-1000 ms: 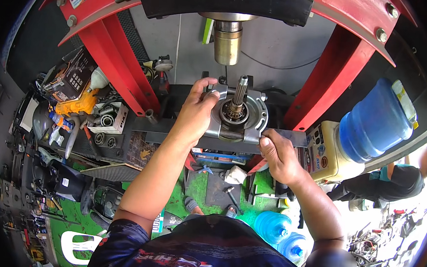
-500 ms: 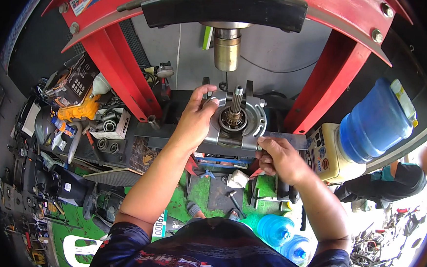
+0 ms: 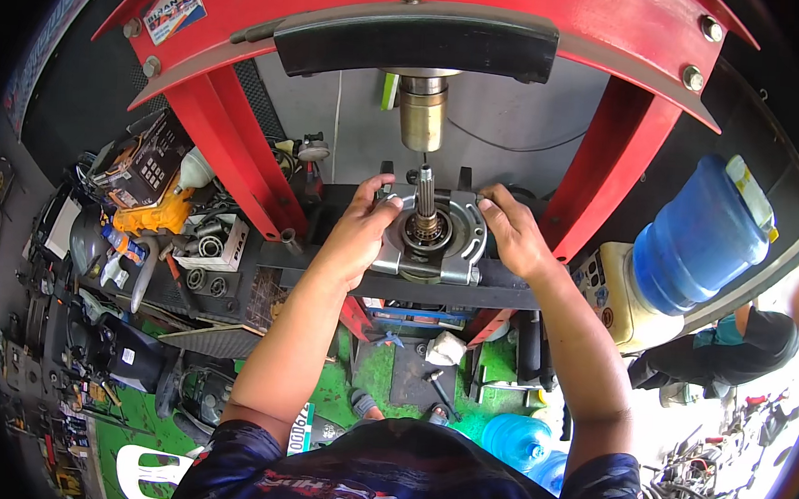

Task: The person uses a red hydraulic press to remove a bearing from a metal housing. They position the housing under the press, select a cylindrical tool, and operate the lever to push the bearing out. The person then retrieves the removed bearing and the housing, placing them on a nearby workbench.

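Note:
A metal bearing separator (image 3: pixel 461 261) lies on the dark press bed (image 3: pixel 397 290). A splined shaft (image 3: pixel 426 189) stands upright through its round middle opening, with a bearing (image 3: pixel 437 237) around its base. My left hand (image 3: pixel 352 239) is closed round the separator's left side, thumb on top, index finger reaching to the far corner. At the far right corner, my right hand (image 3: pixel 516 234) grips the separator's edge; its lower fingers are partly hidden. Above the shaft, apart from it, hangs the brass-coloured press ram (image 3: pixel 422 121).
Red press posts (image 3: pixel 233 152) stand left and right of the bed. On the left bench are an orange tool (image 3: pixel 155 214) and a white box (image 3: pixel 223 243) of bearings. Beside the right post sit a beige container (image 3: pixel 629 305) and a blue water jug (image 3: pixel 702 236). Another person (image 3: pixel 732 348) is at far right.
My right hand has moved from the separator's near right corner to its far right corner. My left hand stays on the left side. The whole view has shifted slightly.

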The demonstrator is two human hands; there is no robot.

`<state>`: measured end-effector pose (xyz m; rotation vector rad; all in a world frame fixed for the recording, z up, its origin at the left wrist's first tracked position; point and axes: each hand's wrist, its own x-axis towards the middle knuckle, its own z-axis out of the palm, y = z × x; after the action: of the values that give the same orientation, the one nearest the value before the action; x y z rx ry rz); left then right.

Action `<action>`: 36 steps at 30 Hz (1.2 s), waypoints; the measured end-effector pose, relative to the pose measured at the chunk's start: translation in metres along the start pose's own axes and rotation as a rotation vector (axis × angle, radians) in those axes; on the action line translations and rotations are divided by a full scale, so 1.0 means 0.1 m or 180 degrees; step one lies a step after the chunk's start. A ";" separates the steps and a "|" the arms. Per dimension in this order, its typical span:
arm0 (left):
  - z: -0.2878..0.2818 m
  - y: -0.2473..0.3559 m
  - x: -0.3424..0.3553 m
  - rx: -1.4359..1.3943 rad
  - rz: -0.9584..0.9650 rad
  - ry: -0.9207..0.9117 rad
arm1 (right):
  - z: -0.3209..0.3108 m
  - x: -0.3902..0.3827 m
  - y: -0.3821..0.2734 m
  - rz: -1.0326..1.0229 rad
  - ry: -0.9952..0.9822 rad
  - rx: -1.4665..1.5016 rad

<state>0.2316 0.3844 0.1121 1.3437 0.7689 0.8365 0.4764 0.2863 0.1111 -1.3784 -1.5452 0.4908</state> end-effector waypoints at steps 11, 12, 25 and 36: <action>0.07 0.07 -0.05 0.0201 0.0042 0.0107 | -0.05 0.09 0.04 0.0222 -0.0336 0.0038; 0.07 0.06 -0.05 0.0193 0.0045 0.0097 | -0.05 0.08 0.04 0.0253 -0.0336 0.0099; 0.04 0.04 -0.03 -0.0003 0.0129 -0.0069 | -0.11 0.01 -0.29 0.2090 -0.0454 0.1359; 0.18 -0.16 -0.47 0.0286 0.0797 0.0123 | 0.54 -0.95 -0.63 0.2222 0.0207 0.2665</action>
<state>0.2243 0.3348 0.0974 1.5289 0.6830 1.0374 0.3874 0.1975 0.1005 -1.1804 -0.6029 1.3222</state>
